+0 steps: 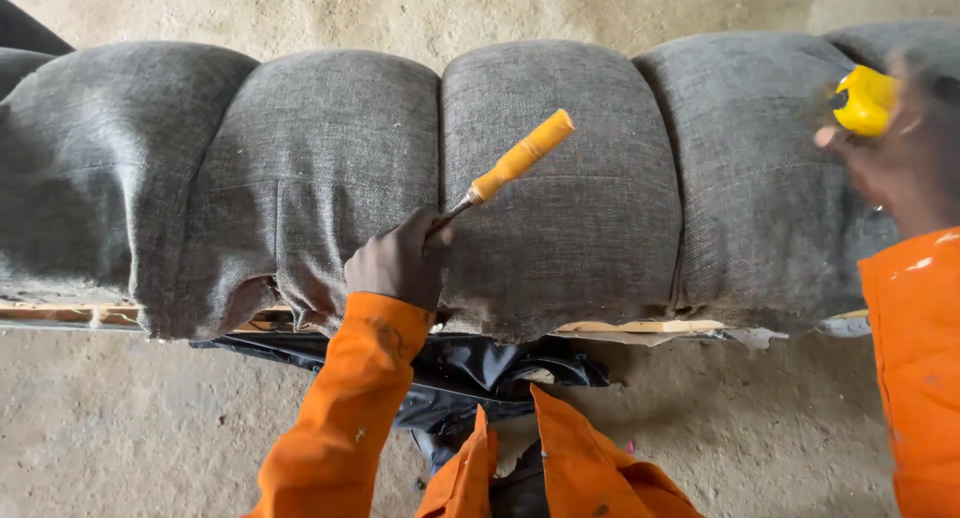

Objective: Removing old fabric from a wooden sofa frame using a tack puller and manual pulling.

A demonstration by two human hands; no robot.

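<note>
Grey upholstered cushioning (560, 178), tufted into five bulging sections of coarse woven fabric, spans almost the whole width of the view, lying over a wooden frame (640, 327) whose pale edge shows along the near side. It sits on a rough, dusty concrete floor (120, 428), which shows as a broad bare band on the near side and a narrower strip beyond the far edge. The fabric's near edge hangs loose and ragged over the frame, with deep seams pinching between the sections. Black plastic sheeting (470, 363) spills from under the frame at the middle of the near edge, crumpled on the floor.

Orange sleeves cover both arms. The left hand (398, 261) rests against the fabric near the near edge, at the seam between the second and third sections, clenched around the metal shaft of a tool with an orange-yellow handle (522, 156); the handle slants up and to the right over the third section. The right hand (905, 163), blurred, is at the right end over the fourth and fifth sections, closed around a small yellow object (862, 100) whose kind cannot be told.
</note>
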